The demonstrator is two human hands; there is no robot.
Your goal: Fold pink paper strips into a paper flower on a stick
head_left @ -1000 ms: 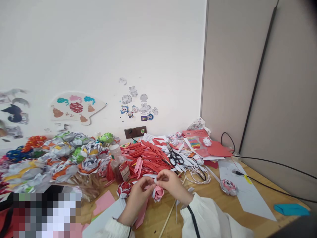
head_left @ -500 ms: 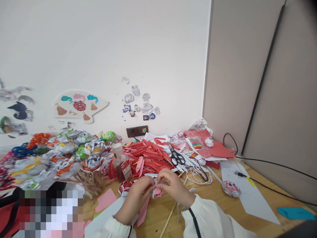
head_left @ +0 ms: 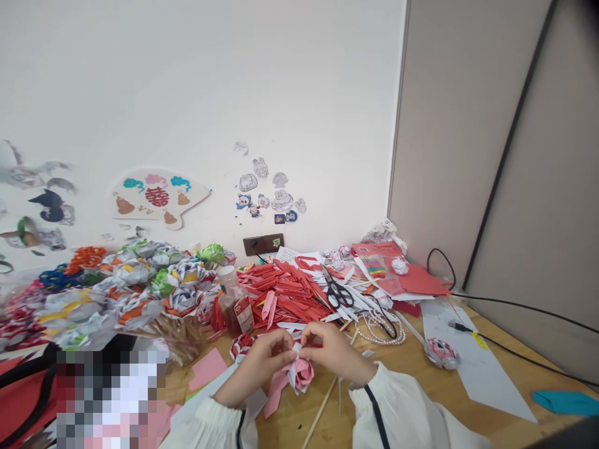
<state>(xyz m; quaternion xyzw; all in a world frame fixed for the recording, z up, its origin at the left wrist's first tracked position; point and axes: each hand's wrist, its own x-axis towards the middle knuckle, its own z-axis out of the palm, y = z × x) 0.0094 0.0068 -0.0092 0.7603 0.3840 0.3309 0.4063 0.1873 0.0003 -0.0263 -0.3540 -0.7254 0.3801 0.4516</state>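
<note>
two hands [head_left: 264,357], one held paper flower [head_left: 303,374], one pair of scissors [head_left: 333,289], one fan-shaped cutout [head_left: 159,198]

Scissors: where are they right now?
In the head view, just right of centre: the black-handled scissors lie at the right edge of the pile of red paper strips, beyond the right hand.

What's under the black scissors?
The scissors appear to lie on paper: red folded strips show on their left, white strips on their right. Whatever is directly beneath the blades and handles is covered.
</note>
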